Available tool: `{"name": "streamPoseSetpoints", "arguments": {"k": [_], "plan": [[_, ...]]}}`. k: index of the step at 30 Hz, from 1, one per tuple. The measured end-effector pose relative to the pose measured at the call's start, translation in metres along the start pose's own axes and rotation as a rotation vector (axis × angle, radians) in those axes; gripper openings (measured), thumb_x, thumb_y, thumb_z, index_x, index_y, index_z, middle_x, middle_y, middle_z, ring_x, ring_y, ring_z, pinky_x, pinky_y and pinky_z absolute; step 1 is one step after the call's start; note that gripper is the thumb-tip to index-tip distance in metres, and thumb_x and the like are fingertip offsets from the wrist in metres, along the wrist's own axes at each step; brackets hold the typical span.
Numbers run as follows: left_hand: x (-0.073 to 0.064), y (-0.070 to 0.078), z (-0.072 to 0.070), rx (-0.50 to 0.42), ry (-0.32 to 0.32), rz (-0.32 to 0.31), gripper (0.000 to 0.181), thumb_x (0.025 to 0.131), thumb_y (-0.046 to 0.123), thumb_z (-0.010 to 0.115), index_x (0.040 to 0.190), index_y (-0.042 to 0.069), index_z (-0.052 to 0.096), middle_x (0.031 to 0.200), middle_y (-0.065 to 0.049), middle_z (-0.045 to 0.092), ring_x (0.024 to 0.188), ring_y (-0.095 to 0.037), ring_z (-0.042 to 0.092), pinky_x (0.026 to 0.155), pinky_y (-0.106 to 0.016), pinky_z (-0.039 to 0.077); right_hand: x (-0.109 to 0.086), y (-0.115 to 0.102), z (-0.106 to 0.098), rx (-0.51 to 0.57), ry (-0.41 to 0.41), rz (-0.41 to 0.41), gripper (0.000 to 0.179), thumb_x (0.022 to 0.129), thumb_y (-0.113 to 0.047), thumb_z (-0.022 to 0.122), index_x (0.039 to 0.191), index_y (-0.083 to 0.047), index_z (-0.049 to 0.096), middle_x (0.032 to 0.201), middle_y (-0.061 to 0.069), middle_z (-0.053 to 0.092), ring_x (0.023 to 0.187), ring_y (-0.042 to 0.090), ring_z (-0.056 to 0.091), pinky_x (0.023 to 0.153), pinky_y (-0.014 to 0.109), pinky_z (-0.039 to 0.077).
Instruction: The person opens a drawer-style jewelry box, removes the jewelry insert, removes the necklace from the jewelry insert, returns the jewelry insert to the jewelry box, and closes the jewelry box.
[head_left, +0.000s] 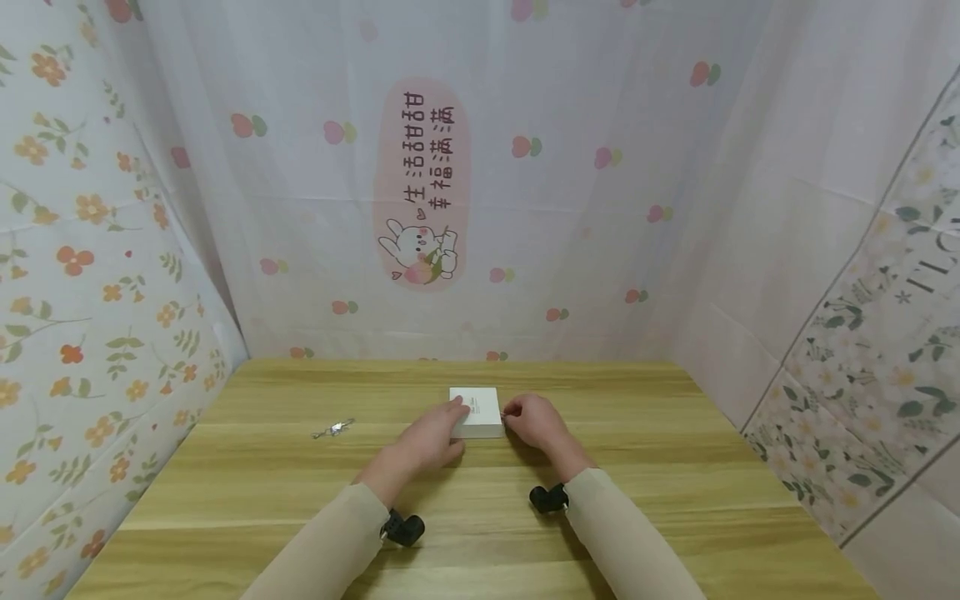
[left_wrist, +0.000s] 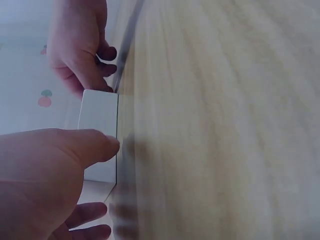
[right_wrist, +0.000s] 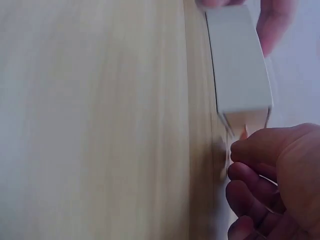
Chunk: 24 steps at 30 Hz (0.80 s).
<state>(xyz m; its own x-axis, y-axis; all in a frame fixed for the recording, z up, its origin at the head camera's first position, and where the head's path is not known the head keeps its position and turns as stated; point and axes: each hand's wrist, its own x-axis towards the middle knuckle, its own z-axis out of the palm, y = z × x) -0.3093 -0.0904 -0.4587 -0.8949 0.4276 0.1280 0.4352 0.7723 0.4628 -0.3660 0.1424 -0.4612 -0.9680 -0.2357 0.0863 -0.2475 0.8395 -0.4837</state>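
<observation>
A small white box (head_left: pixel 480 403) with dark print on its top lies on the wooden table. My left hand (head_left: pixel 427 437) grips it from the left, its thumb (left_wrist: pixel 100 146) against the near side and other fingers on the top and left end. At the box's right end, my right hand (head_left: pixel 537 422) pinches something small between thumb and forefinger. The right wrist view shows a bit of an orange-brown tab (right_wrist: pixel 244 132) there, mostly hidden by the fingertips. That end of the box (right_wrist: pixel 240 65) looks recessed, with an inner part inside the white sleeve.
A small silvery chain-like item (head_left: pixel 334 428) lies on the table (head_left: pixel 465 533) left of the box. Behind the table hangs a printed curtain (head_left: pixel 570 217); flowered cloths close off the left and right sides. Each wrist wears a black camera (head_left: pixel 402 528).
</observation>
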Motion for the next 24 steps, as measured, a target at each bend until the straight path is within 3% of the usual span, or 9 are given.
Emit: {"name": "streamPoseSetpoints", "arguments": {"k": [6,10,14,19,24], "plan": [[-0.007,0.007,0.002,0.038,0.008,-0.032,0.081,0.104,0.021,0.075,0.170,0.000,0.034,0.176,-0.032,0.028,0.161,-0.049,0.038,0.130,-0.058,0.039,-0.006,0.022,-0.013,0.016,0.005,0.040,0.018,0.101,-0.014,0.071,0.113,-0.006,0.082,0.114,0.011,0.080,0.108,0.030,0.073,0.101,0.051,0.060],[-0.009,0.022,0.005,0.150,0.051,-0.007,0.073,0.107,0.029,0.071,0.167,0.001,0.042,0.172,-0.035,0.033,0.157,-0.052,0.041,0.129,-0.060,0.040,-0.008,0.033,-0.020,0.015,0.013,0.063,0.021,0.102,-0.014,0.070,0.116,-0.005,0.082,0.116,0.012,0.080,0.108,0.030,0.073,0.100,0.051,0.060],[-0.010,0.041,0.016,0.267,0.062,0.010,0.067,0.108,0.041,0.067,0.164,0.007,0.050,0.167,-0.030,0.041,0.148,-0.047,0.048,0.125,-0.057,0.042,-0.009,0.039,-0.025,0.014,0.015,0.083,0.022,0.103,-0.015,0.068,0.117,-0.005,0.082,0.117,0.013,0.080,0.108,0.030,0.073,0.099,0.051,0.060],[-0.013,0.056,0.027,0.320,0.037,-0.061,0.073,0.107,0.057,0.062,0.166,0.014,0.050,0.160,-0.023,0.046,0.141,-0.041,0.047,0.125,-0.059,0.038,-0.012,0.042,-0.027,0.010,0.018,0.099,0.021,0.103,-0.016,0.068,0.116,-0.005,0.081,0.117,0.012,0.080,0.109,0.031,0.073,0.099,0.052,0.060],[-0.011,0.058,0.029,0.304,0.030,-0.111,0.078,0.108,0.061,0.057,0.169,0.014,0.045,0.166,-0.025,0.044,0.152,-0.045,0.042,0.129,-0.065,0.033,-0.013,0.042,-0.027,0.009,0.031,0.095,0.020,0.103,-0.016,0.068,0.115,-0.006,0.081,0.115,0.012,0.080,0.107,0.031,0.074,0.100,0.052,0.060]]}}
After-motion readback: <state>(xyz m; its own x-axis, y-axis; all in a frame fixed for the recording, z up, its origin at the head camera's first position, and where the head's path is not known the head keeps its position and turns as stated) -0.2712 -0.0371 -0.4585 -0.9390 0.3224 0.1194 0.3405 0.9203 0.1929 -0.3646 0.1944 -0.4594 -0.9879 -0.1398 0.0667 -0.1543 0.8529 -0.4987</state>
